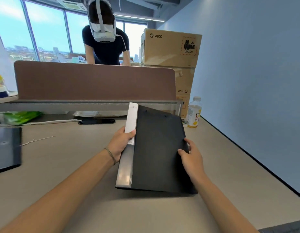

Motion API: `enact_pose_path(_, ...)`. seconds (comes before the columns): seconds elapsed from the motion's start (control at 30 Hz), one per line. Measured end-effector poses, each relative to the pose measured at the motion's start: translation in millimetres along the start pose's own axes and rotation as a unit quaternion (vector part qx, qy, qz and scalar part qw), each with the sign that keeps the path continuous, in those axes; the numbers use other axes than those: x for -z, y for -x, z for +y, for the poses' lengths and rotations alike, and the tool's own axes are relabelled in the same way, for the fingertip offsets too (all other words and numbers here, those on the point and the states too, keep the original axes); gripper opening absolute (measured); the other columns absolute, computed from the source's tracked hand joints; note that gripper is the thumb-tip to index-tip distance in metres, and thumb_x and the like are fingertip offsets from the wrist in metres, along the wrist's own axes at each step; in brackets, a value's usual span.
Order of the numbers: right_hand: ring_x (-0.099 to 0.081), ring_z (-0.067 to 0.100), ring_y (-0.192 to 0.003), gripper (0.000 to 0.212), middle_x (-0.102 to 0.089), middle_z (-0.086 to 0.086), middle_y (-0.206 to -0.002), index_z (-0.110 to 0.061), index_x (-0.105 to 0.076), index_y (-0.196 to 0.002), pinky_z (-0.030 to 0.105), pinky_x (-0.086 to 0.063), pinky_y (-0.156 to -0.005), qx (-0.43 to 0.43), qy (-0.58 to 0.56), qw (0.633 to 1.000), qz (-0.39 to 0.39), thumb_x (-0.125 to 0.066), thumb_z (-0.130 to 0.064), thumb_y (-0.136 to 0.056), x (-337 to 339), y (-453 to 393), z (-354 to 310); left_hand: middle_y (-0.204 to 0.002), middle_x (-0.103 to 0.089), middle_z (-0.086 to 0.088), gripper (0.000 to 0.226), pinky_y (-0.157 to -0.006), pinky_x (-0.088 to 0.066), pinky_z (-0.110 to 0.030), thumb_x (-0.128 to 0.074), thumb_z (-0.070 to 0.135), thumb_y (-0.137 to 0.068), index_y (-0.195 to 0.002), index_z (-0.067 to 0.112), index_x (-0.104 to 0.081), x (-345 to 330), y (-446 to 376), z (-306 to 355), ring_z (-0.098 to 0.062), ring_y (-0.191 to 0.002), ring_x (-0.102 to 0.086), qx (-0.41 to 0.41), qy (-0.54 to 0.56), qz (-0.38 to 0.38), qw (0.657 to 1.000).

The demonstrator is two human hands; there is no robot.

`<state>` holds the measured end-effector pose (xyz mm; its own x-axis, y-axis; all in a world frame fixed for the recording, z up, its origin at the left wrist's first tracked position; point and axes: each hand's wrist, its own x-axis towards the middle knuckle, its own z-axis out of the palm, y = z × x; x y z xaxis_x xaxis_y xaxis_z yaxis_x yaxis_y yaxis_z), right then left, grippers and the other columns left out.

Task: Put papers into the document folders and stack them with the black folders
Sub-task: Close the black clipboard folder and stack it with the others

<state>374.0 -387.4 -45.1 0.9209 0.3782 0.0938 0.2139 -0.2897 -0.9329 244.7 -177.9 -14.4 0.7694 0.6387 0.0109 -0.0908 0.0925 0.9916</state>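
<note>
Folders [157,148]: two visible, perhaps more.

Beige surface [62,174] under daylight — brown divider panel [95,81] behind, tall windows [45,31] beyond, pale blue wall [255,64] at right, stacked cardboard boxes [171,47] in the corner.

left hand [121,143] gripping, right hand [191,156] pinching — forearms extended

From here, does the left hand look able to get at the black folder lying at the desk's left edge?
Probably not right away: the left hand grips the spine of the held folder. The desk between it and the flat folder looks bare.
</note>
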Motion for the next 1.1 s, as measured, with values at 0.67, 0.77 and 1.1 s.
enact_pose_path(0.67,-0.075,0.028,-0.094,0.052,-0.078,0.008,-0.104,-0.017,-0.059,-0.139,0.05,-0.058,-0.092,0.003,-0.237,0.929,-0.285,-0.067,0.0,-0.09,-270,75,-142,-0.109,-0.071,-0.017,0.036,-0.093,-0.056,-0.047,-0.067,0.004,-0.086,-0.122,0.007,-0.062,276,158,80,-0.03,-0.093,-0.068,-0.02,-0.053,0.33,0.942)
enact_pose_path(0.77,-0.075,0.028,-0.091,0.039,-0.078,0.007,-0.099,-0.019,-0.067,-0.125,0.047,-0.059,-0.09,-0.005,-0.225,0.922,-0.316,-0.066,-0.001,-0.09,-313,88,-162,-0.116,-0.071,-0.017,0.042,-0.097,-0.054,-0.047,-0.072,0.008,-0.083,-0.125,0.006,-0.064,317,168,85,-0.031,-0.1,-0.067,-0.01,-0.095,0.388,0.917)
enact_pose_path(1.1,-0.063,0.02,-0.114,0.058,-0.068,0.001,-0.13,-0.011,-0.059,-0.141,0.03,-0.048,-0.095,0.064,-0.104,0.911,-0.394,-0.057,0.001,-0.085,-444,98,-205,-0.127,-0.066,-0.01,0.066,-0.096,-0.051,-0.038,-0.077,0.028,-0.075,-0.137,0.012,-0.058,444,138,87,-0.027,-0.108,-0.062,0.05,-0.269,0.465,0.842)
